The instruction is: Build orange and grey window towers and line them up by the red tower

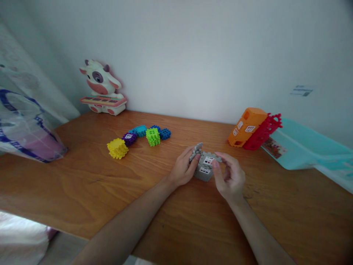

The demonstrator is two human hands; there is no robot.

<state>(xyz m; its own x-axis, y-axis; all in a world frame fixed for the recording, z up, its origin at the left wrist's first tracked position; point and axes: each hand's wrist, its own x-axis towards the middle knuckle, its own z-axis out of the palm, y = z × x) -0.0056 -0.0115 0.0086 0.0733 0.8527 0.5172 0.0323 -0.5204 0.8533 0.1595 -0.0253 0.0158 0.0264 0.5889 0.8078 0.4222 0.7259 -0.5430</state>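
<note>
Grey interlocking building panels (pixel 203 175), some with white window inserts, are joined into a partly built block just above or on the table; I cannot tell which. My left hand (pixel 184 167) grips the block's left side, thumb on the front and fingers behind. A grey panel tilts upward by those fingers. My right hand (pixel 230 176) pinches the block's upper right edge, thumb on the front near a window and index finger along the top. The far side of the block is hidden.
Left of the hands lie yellow panels (pixel 117 148), purple panels (pixel 129 138), green panels (pixel 153 136) and blue panels (pixel 165 133). Orange panels (pixel 249 127) and red panels (pixel 261 132) lean on a turquoise bin (pixel 303 147). A cow keyboard toy (pixel 103 88) and plastic bag (pixel 30 129) stand left.
</note>
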